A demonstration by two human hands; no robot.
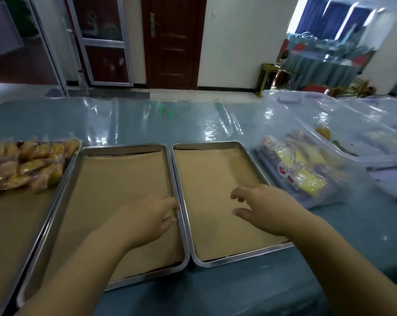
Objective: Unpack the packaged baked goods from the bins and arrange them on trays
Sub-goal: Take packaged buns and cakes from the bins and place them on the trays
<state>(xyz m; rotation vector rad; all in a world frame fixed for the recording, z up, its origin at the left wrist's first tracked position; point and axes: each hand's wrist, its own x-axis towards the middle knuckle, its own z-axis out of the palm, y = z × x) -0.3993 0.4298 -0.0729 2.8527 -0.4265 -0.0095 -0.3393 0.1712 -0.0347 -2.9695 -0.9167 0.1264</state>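
Left hand (145,215) and right hand (261,206) fingers loose, holding nothing; yellow packets (303,172) in clear bin (350,176) look light, squashy, slick-filmed, so pinch wrapper edges, not middles.

Light from curtained windows (334,19) at upper right lit the room evenly; glare streaked the plastic table cover (147,119). Blur softened the bins (329,124), and wide-angle distortion bent the edges.
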